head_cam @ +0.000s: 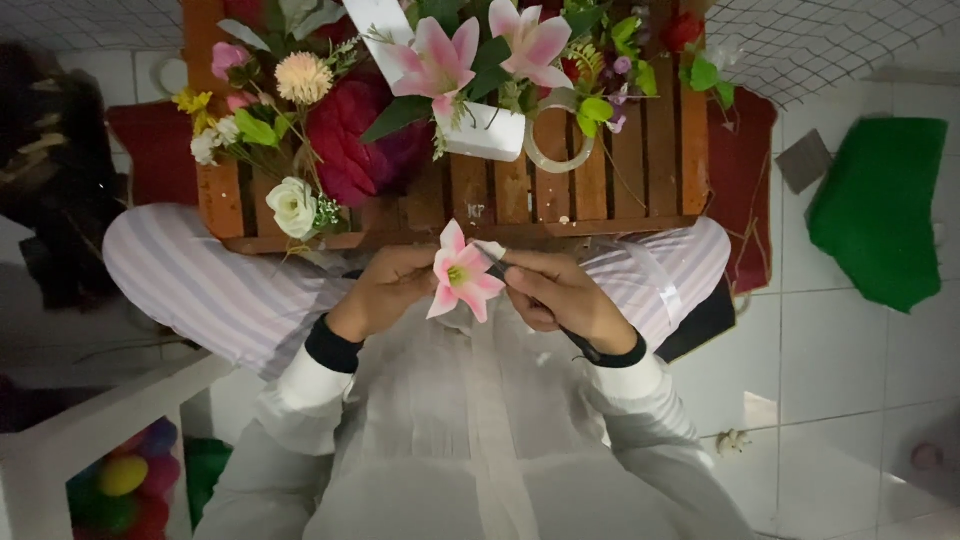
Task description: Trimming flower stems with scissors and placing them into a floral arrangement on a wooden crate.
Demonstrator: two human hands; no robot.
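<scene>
The left hand (385, 290) and right hand (560, 295) both gripped a pink lily (462, 275) over the lap, just before a wooden crate (560, 190); the right hand also held a dark tool (540, 305); more flowers (300, 110) lay on the crate.

Home floor craft spot: white tiles (840, 350), wooden crate (600, 190) (artificial flowers (330, 110) heaped).

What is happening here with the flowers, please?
A seated person holds a pink artificial lily in the lap with both hands: the left hand supports it, the right hand works at its petals with a thin dark tool. In front lies a wooden crate with more flowers and a tape roll.
</scene>
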